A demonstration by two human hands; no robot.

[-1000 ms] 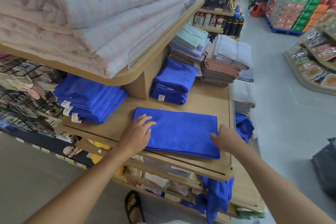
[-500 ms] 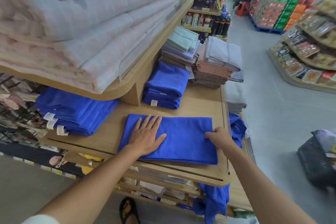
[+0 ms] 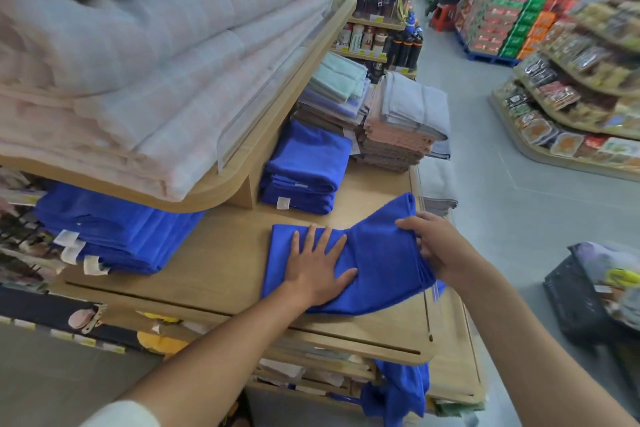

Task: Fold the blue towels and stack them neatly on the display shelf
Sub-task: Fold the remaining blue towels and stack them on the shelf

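The blue towel [image 3: 377, 253] is lying on the display shelf [image 3: 214, 274], long axis running 9 to 3 o'clock. The left hand [image 3: 318, 270], fingers spread flat, is pressing its 9 o'clock half; the right hand [image 3: 440, 246] is gripping the 3 o'clock end, raised toward 1 o'clock.

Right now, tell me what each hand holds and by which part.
The right hand grips the blue towel by its right end, raised off the shelf. The left hand holds nothing; it presses flat on the towel's left half.
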